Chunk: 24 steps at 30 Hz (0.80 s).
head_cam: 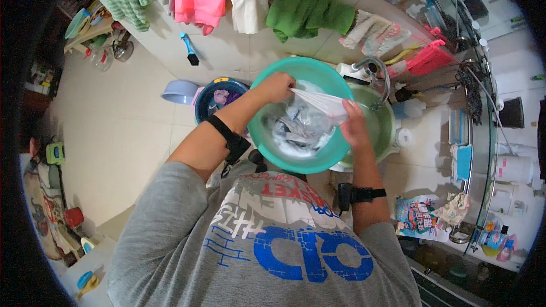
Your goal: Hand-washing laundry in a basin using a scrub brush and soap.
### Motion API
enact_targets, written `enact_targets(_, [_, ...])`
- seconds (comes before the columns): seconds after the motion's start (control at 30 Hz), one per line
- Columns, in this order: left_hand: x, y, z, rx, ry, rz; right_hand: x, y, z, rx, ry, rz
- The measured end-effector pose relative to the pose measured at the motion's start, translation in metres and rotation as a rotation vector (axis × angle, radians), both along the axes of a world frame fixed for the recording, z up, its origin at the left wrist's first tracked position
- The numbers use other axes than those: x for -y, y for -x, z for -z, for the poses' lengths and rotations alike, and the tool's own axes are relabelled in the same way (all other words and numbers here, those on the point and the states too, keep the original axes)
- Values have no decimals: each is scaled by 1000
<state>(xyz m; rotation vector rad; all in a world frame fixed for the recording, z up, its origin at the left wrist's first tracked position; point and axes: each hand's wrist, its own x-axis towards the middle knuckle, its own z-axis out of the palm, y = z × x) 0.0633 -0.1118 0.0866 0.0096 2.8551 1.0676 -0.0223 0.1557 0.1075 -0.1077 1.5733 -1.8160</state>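
A white cloth (316, 101) is stretched between my two hands above a green plastic basin (266, 147). My left hand (278, 87) pinches one end of it over the basin's left side. The other end is gripped by my right hand (355, 124) at the basin's right rim. Below the cloth, soapy water with white suds (279, 145) surrounds wet grey and pale fabric (300, 130). What part of the white cloth reaches into the water cannot be told.
A pale green washbasin (379, 121) with a curved metal faucet (386, 79) stands right of the basin. To the left are a dark blue bucket (202, 108) holding clothes and a lavender basin (179, 91). Towels, including a green one (309, 12), hang along the tiled wall.
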Motion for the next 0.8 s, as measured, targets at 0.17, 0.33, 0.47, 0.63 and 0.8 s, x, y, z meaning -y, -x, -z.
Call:
enact_targets(0.17, [-11,-4,0,-176,-35,-514,11,-19,-60,106,138,85])
enact_targets(0.33, [-18,4,-9,230,-711,-557,11,-12,-66,120,286,54])
enact_targets(0.47, [-22,6,0,298,-1390,-538,15,-10,-72,108,291,195])
enact_targets(0.63, [18,3,-2,217,-887,-302,-11,15,-51,-359,18,252])
enact_targets(0.8, [32,-1,-31,290,-796,-163,-13,24,-35,-557,-229,325])
